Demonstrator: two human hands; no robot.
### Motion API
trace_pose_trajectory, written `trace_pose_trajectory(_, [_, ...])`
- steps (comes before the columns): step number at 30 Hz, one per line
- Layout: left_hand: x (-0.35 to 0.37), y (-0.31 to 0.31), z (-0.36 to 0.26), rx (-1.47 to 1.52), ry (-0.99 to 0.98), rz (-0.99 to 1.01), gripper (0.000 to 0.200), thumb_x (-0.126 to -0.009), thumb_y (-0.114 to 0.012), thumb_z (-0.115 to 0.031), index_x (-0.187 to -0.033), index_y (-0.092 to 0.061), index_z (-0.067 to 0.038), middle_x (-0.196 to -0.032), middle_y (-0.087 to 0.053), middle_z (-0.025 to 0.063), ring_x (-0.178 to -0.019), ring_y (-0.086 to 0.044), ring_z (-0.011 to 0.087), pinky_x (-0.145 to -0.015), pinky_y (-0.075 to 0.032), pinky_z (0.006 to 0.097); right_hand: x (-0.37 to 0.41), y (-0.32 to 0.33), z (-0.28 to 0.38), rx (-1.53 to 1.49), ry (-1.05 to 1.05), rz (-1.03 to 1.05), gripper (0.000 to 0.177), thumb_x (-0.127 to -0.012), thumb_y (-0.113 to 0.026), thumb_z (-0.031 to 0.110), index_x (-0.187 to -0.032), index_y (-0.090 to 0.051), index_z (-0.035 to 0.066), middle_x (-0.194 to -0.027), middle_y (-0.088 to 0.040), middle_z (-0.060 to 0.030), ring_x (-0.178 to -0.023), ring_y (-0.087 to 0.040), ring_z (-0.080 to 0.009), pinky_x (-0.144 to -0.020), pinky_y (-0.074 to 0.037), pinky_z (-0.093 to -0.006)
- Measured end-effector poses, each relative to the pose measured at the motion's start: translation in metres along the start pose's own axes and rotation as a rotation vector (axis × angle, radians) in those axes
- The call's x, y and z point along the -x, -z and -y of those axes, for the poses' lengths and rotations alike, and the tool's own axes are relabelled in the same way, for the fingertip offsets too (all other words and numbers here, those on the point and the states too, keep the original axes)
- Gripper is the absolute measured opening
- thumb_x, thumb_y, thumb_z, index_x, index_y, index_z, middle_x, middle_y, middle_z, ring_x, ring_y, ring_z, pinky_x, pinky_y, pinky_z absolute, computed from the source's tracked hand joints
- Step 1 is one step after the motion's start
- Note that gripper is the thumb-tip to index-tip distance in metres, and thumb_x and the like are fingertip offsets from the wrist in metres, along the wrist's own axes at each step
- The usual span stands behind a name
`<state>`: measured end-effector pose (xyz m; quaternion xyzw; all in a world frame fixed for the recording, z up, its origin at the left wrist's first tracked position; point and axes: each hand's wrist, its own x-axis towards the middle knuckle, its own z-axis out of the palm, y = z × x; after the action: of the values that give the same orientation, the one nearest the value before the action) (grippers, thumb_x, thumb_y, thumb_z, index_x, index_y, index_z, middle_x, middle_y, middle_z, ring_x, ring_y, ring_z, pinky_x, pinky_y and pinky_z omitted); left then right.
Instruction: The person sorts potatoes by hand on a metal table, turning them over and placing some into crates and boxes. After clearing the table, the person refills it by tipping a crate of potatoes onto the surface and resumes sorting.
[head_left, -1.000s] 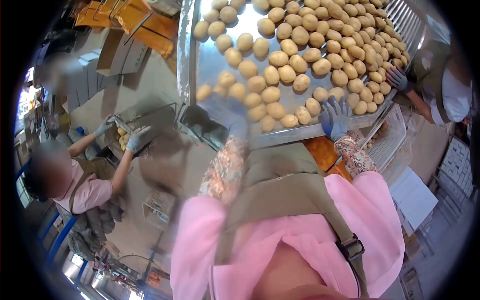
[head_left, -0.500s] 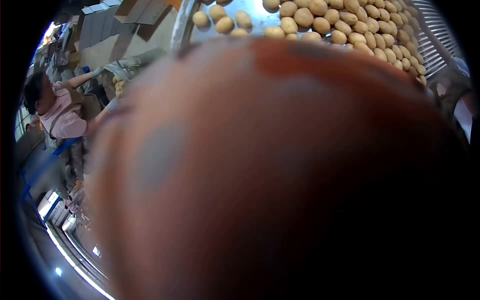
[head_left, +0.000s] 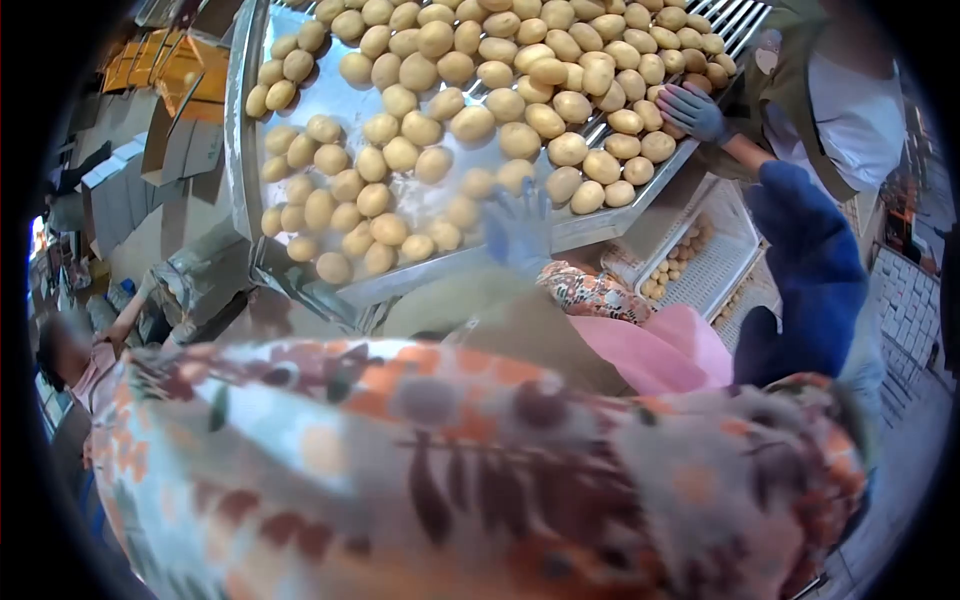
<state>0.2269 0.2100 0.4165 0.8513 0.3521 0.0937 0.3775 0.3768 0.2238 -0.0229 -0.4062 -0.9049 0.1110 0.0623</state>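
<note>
My right hand [head_left: 515, 230], in a pale glove below a floral cuff, is at the near edge of a metal sorting tray [head_left: 345, 105]. Its blurred fingers look spread apart beside several potatoes [head_left: 400, 153], and nothing shows in its grasp. A floral sleeve [head_left: 430, 440], very close to the camera, covers the lower part of the view. It appears to be my left arm, but my left hand is not visible. More potatoes crowd the upper right of the tray.
A co-worker's gloved hand [head_left: 695, 112], with a navy sleeve [head_left: 810, 260], touches potatoes at the right. White perforated crates [head_left: 720, 245] with potatoes stand below the tray. Another person [head_left: 75, 355] is at far left, near cardboard boxes [head_left: 120, 195].
The view has swung, bringing much more of the tray and potatoes into sight. The blurred shape that filled the view is lower and reads as a floral sleeve. My right hand has come into view.
</note>
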Motion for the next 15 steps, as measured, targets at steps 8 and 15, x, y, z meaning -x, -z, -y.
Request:
trace_pose_trajectory(8, [0.024, 0.001, -0.005, -0.064, 0.037, 0.011, 0.038, -0.084, -0.057, -0.015, -0.119, -0.054, -0.003, -0.113, -0.058, 0.0158, -0.100, -0.057, 0.0335, -0.084, -0.045, 0.0388, 0.006, 0.016, 0.019, 0.029, -0.084, 0.092, 0.040, -0.089, -0.051, 0.028, -0.129, -0.054, 0.029, -0.144, -0.042, -0.0003, -0.141, -0.023, -0.0352, -0.113, -0.015, -0.0577])
trace_pose_trajectory(15, [0.084, 0.004, -0.022, -0.180, 0.158, 0.065, 0.038, -0.084, -0.057, -0.016, -0.120, -0.054, -0.003, -0.114, -0.058, 0.0160, -0.100, -0.057, 0.0335, -0.084, -0.045, 0.0385, -0.003, 0.025, 0.030, 0.039, -0.055, -0.077, 0.028, -0.087, -0.057, 0.029, -0.113, -0.065, 0.025, -0.133, -0.052, -0.0004, -0.132, -0.037, -0.0364, -0.108, -0.024, -0.0556])
